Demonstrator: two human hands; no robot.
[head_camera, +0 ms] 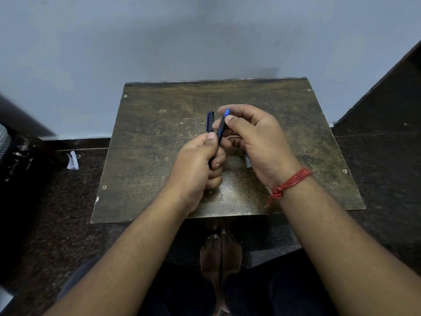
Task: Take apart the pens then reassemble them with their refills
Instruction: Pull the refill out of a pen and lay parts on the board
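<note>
Over the middle of the worn wooden desk (pixel 159 137), both hands work close together above its surface, which would catch any small part that drops. Left hand (pixel 196 165) has its grip wrapped fully round the lower half of the dark pen (pixel 220 131), thumb pressed up along the barrel, likely to steady it. Right hand (pixel 257 135) pinches the pen's upper end between thumb and curled fingers just below the blue tip (pixel 227 111), a hold that suits twisting or pulling the front section. A blue-and-black cap or second pen piece (pixel 210 120) stands just behind the left thumb; whether that hand holds it cannot be told. The pen's lower end is hidden in the fist. A pale thing (pixel 247 161) on the desk, half under the right palm, is too covered to name.
</note>
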